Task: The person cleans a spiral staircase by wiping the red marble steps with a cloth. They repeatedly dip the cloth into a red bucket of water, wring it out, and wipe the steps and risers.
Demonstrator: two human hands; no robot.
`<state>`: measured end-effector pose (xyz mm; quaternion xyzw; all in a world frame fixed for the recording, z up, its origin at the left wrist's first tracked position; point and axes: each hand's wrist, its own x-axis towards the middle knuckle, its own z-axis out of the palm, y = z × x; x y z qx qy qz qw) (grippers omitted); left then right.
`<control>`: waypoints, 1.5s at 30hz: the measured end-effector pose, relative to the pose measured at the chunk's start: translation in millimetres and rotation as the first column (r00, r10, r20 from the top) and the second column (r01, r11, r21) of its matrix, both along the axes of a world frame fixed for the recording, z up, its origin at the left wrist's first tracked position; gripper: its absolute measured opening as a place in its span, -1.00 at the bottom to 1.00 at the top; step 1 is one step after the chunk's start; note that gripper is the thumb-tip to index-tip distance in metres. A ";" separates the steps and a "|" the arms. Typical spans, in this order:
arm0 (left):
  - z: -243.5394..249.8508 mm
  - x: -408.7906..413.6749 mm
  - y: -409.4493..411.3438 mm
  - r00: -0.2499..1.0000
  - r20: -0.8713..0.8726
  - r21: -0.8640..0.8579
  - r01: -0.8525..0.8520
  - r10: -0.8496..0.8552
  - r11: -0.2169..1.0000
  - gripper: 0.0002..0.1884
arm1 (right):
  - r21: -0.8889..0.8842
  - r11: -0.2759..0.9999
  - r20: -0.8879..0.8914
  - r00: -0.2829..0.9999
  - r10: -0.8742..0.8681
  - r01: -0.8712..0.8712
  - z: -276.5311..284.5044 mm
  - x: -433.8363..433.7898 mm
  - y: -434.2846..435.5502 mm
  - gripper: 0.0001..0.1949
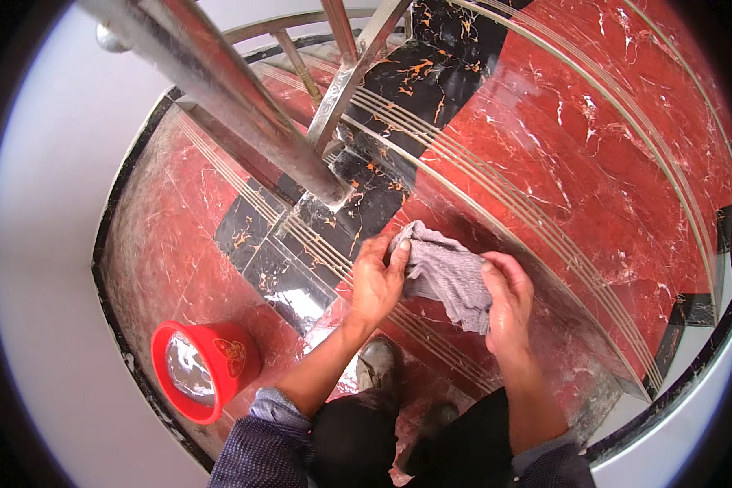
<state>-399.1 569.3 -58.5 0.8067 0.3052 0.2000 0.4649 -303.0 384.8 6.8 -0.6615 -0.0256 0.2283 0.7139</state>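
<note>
A damp-looking greyish-purple cloth (445, 271) is stretched between my two hands, above the red marble-patterned stairs. My left hand (379, 277) grips its left end, the thumb lying on top. At its right edge, my right hand (509, 299) pinches the cloth between thumb and fingers. The cloth is creased and bunched, more so near my left hand. To the lower left, a red plastic bucket (241, 360) holds water and stands on the floor.
A thick metal newel post (280, 134) rises at the upper left, beside metal railings (357, 73). Curved red steps (561, 152) with ridged nosing strips and black patterned bands climb to the right. My shoe (378, 363) is below my hands. White walls (49, 244) flank the stairs.
</note>
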 end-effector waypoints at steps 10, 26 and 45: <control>-26.1 -48.7 -42.9 0.973 -0.230 0.203 0.079 -0.031 0.976 -0.36 | -0.141 0.975 0.340 0.916 0.213 -0.174 -9.3 -15.6 7.3 -0.82; -34.3 18.6 -21.0 0.732 0.566 -0.546 -0.011 0.379 0.838 -0.66 | -0.061 0.993 0.545 0.830 0.119 -0.102 -12.9 -26.6 -30.7 -0.71; -85.1 196.7 -11.3 0.804 0.412 0.120 -0.514 0.428 0.850 -0.22 | -0.718 0.457 0.655 0.286 0.699 0.525 -32.8 99.2 -71.9 -0.31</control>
